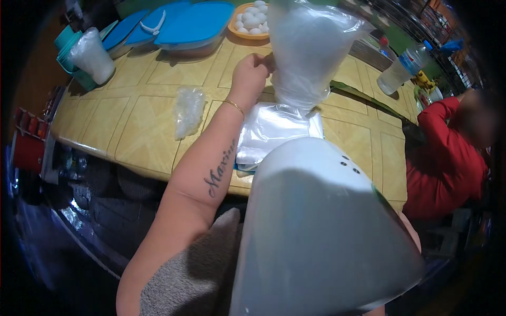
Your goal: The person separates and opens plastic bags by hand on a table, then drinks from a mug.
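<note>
My left hand [253, 76] is closed at the edge of a large clear plastic bag [303, 58], fingers pinching its side. The bag stands puffed up, whitish and see-through; I cannot make out its contents. Close in front of me, a big white plastic container [316, 226], tilted, with several small dark dots near its far end, covers much of the view. My right hand is hidden behind it; only a strip of skin shows at its right edge. Beneath the bag lies a stack of flat clear plastic bags [276, 131]. A small crumpled plastic bag [190, 111] lies left of my forearm.
Blue-lidded tubs [195, 23] and an orange bowl of eggs [252, 20] line the table's far side. Teal cups with a plastic-wrapped stack [92, 58] stand at left. A water bottle [403, 68] is at right, near a person in a red sleeve [443, 158].
</note>
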The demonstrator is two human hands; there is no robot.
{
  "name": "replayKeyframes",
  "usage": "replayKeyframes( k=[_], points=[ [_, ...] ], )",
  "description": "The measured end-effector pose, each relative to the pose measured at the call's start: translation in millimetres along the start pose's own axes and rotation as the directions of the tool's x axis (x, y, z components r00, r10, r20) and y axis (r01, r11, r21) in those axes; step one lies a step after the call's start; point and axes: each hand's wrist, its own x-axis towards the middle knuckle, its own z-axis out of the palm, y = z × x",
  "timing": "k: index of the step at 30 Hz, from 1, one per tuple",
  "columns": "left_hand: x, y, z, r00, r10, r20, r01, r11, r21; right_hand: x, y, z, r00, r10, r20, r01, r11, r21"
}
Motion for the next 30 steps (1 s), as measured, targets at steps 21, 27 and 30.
replayKeyframes(
  k=[21, 27, 30],
  points=[
    [-1.5, 1.8, 1.5, 1.000, -0.019, -0.016, 0.019, 0.999, -0.027, -3.6, -10.0, -45.6, 0.947, 0.279, 0.161, -0.261, 0.957, -0.125],
    [-3.1, 5.5, -0.5, 0.999, -0.045, -0.001, 0.045, 0.998, -0.036, -30.3, 1.5, -44.5, 0.831, 0.436, -0.345, -0.502, 0.856, -0.127],
    [-4.6, 5.9, 0.1, 0.999, -0.049, 0.008, 0.049, 0.996, -0.071, -45.8, 22.9, -62.4, 0.722, 0.566, -0.399, -0.639, 0.766, -0.069]
  ],
)
